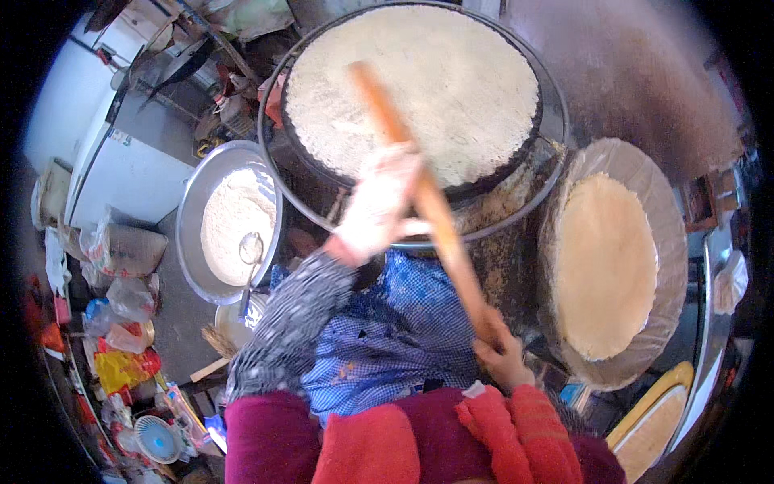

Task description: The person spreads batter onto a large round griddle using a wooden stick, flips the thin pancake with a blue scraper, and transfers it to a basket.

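A long wooden stick [453, 252], blurred by motion, slants from over the griddle down toward my body. My left hand [380, 198], pale and smeared, is closed around its middle at the griddle's near rim. Around the lower end wraps my right hand [504, 355], close to my waist. A short pale bar [415, 228] shows beside my left hand; whether I hold it I cannot tell. Under the stick's upper end, a wide, pale, thin pancake [468, 89] covers the round dark griddle [524, 165].
To the left stands a metal basin [188, 242] of pale batter or flour with a ladle [251, 248] in it. On the right, a plastic-lined round tray [669, 250] bears stacked tan pancakes [609, 266]. Bags and a blue basket [157, 440] crowd the lower left.
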Motion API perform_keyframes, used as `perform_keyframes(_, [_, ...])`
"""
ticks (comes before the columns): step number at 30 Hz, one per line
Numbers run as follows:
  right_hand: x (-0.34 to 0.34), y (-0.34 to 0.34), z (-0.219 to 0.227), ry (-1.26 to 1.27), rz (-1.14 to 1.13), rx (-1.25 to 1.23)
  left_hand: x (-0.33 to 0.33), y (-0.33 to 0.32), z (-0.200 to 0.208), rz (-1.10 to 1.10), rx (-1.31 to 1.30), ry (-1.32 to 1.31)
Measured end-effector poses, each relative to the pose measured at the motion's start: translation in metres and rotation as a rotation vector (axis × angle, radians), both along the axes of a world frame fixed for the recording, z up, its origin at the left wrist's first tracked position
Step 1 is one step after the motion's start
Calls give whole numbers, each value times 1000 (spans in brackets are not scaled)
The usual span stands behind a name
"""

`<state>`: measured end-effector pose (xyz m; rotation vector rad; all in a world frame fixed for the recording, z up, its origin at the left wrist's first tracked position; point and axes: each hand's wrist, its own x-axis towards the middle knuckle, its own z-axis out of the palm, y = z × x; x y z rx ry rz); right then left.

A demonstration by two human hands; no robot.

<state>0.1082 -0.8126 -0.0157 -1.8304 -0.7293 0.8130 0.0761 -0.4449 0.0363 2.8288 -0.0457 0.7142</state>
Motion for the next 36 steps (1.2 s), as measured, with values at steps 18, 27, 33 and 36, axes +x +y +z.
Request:
perform_keyframes(18, [50,182,39,827,73,121,54,163,-39,275,133,277])
perform_keyframes(27, [-21,181,-8,171,378,62,-159,141,-56,513,176,334])
perform_keyframes(33, [0,0,-1,-20,-51,-95,10,0,-9,70,-33,7])
perform_keyframes(36, [-6,-51,6,383,-447,121,120,-63,-3,-170,53,-18])
